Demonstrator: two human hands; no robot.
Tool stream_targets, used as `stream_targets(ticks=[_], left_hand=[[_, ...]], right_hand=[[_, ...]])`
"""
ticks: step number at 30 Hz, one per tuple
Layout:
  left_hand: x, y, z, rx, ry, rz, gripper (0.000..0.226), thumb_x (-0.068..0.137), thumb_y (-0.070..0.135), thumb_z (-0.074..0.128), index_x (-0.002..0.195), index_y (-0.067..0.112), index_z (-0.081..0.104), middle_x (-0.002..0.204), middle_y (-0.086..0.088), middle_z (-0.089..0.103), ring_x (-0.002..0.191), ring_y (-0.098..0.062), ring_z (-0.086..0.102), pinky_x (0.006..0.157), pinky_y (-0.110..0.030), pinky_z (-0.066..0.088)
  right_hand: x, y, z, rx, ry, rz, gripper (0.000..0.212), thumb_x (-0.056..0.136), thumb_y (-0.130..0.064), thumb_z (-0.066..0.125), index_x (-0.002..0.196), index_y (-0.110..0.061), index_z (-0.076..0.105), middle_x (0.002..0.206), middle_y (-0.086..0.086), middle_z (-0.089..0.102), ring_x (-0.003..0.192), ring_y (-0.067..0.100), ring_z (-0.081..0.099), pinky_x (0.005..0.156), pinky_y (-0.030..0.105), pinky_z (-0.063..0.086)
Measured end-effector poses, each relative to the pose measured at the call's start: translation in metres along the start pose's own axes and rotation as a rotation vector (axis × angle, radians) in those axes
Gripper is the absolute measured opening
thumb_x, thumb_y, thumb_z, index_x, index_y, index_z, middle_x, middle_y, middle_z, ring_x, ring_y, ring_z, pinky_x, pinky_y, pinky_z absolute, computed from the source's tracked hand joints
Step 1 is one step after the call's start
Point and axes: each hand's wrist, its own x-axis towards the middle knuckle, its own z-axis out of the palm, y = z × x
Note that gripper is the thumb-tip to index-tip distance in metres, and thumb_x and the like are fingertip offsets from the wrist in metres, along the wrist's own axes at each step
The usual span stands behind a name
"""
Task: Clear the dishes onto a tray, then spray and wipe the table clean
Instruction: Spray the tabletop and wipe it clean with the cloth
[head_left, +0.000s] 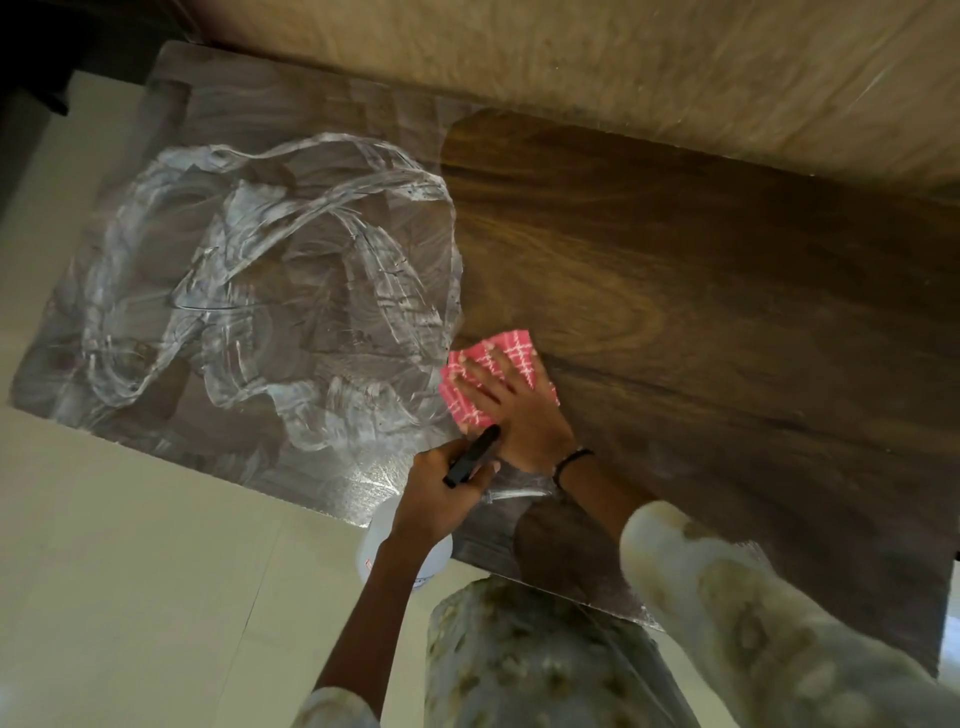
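Cloth (491, 382) under flat right hand (519, 415).

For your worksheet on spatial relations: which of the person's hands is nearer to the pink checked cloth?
Right. The right hand lies flat on the pink checked cloth; the left hand grips the spray bottle just beside it.

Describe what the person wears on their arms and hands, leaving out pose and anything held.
Both forearms are bare, with no gloves on the left hand or the right hand. The sleeves are pale cream fabric with a blurred olive-green floral print, pushed up the arms; the left one shows only at the frame's bottom edge. A thin black band circles the right wrist. No rings can be made out.
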Motion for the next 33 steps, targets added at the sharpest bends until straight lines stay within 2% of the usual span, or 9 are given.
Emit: stream_targets(ticks=[3, 8, 13, 17, 20, 22, 24, 29, 33], left_hand=[[-0.006, -0.004, 0.001, -0.079, -0.021, -0.039, 0.007, 0.079, 0.027, 0.073, 0.079, 0.027, 0.066, 0.064, -0.006, 0.067, 0.058, -0.026, 0.06, 0.059, -0.035, 0.05], [-0.021, -0.01, 0.002, -0.05, -0.005, -0.031, 0.018, 0.081, 0.022, 0.073, 0.072, 0.013, 0.06, 0.055, 0.005, 0.054, 0.048, -0.003, 0.048, 0.055, -0.01, 0.038], [-0.041, -0.023, 0.006, -0.019, 0.025, -0.026, 0.028, 0.081, 0.021, 0.072, 0.062, 0.023, 0.052, 0.05, 0.006, 0.046, 0.045, -0.008, 0.039, 0.051, -0.014, 0.034], [-0.06, -0.03, 0.011, -0.014, 0.028, -0.051, 0.031, 0.081, 0.018, 0.072, 0.06, 0.027, 0.051, 0.051, 0.01, 0.047, 0.045, -0.005, 0.041, 0.049, -0.009, 0.034], [-0.072, -0.039, 0.016, 0.005, 0.011, -0.046, 0.026, 0.08, 0.019, 0.072, 0.064, 0.031, 0.055, 0.052, 0.01, 0.05, 0.047, -0.008, 0.041, 0.049, -0.012, 0.034], [-0.077, -0.045, 0.019, 0.037, -0.003, -0.038, 0.02, 0.08, 0.023, 0.072, 0.07, 0.035, 0.059, 0.054, 0.008, 0.055, 0.049, -0.012, 0.045, 0.051, -0.016, 0.038], [-0.082, -0.051, 0.022, 0.039, -0.011, -0.057, 0.012, 0.077, 0.032, 0.072, 0.073, 0.027, 0.062, 0.058, -0.003, 0.06, 0.054, -0.02, 0.052, 0.06, -0.03, 0.046], [-0.089, -0.071, 0.029, 0.066, -0.017, -0.081, 0.024, 0.069, 0.053, 0.063, 0.07, 0.029, 0.059, 0.051, -0.001, 0.058, 0.052, -0.016, 0.047, 0.077, -0.047, 0.048], [-0.094, -0.073, 0.028, 0.083, -0.015, -0.11, 0.027, 0.064, 0.059, 0.064, 0.065, 0.033, 0.058, 0.05, 0.003, 0.058, 0.062, -0.027, 0.059, 0.084, -0.057, 0.048]], right_hand=[[-0.037, 0.022, 0.008, -0.019, 0.027, -0.075, 0.065, 0.092, -0.062, 0.027, 0.148, -0.03, 0.03, 0.157, -0.002, 0.024, 0.147, 0.029, 0.013, 0.113, 0.064, 0.011], [-0.049, 0.068, -0.003, 0.013, -0.004, 0.088, 0.07, 0.089, -0.065, 0.027, 0.15, -0.031, 0.024, 0.158, -0.002, 0.023, 0.147, 0.03, 0.013, 0.108, 0.069, 0.018], [-0.001, 0.028, -0.009, 0.097, 0.008, 0.294, 0.067, 0.091, -0.059, 0.027, 0.151, -0.031, 0.019, 0.16, -0.003, 0.013, 0.147, 0.033, 0.003, 0.108, 0.07, 0.003], [0.001, -0.019, 0.004, 0.069, 0.014, 0.106, 0.066, 0.09, -0.059, 0.025, 0.148, -0.027, 0.032, 0.156, 0.001, 0.028, 0.144, 0.037, 0.018, 0.106, 0.075, 0.012], [-0.031, -0.041, 0.021, 0.013, -0.006, -0.051, 0.066, 0.092, -0.059, 0.023, 0.15, -0.028, 0.025, 0.158, 0.001, 0.022, 0.146, 0.035, 0.012, 0.11, 0.07, 0.009], [-0.053, -0.034, 0.028, -0.003, -0.002, -0.133, 0.066, 0.091, -0.06, 0.027, 0.15, -0.03, 0.023, 0.159, -0.001, 0.021, 0.147, 0.031, 0.009, 0.112, 0.066, 0.006], [-0.067, -0.012, 0.029, -0.037, 0.005, -0.136, 0.066, 0.091, -0.061, 0.03, 0.149, -0.032, 0.023, 0.159, -0.003, 0.02, 0.147, 0.029, 0.009, 0.113, 0.065, 0.008], [-0.07, 0.019, 0.015, 0.019, -0.02, 0.154, 0.071, 0.089, -0.065, 0.028, 0.151, -0.032, 0.02, 0.16, -0.004, 0.017, 0.147, 0.03, 0.009, 0.11, 0.068, 0.012], [-0.069, 0.019, 0.012, 0.026, -0.056, 0.161, 0.073, 0.088, -0.066, 0.023, 0.151, -0.032, 0.017, 0.16, -0.003, 0.014, 0.148, 0.03, 0.005, 0.11, 0.068, 0.006]])
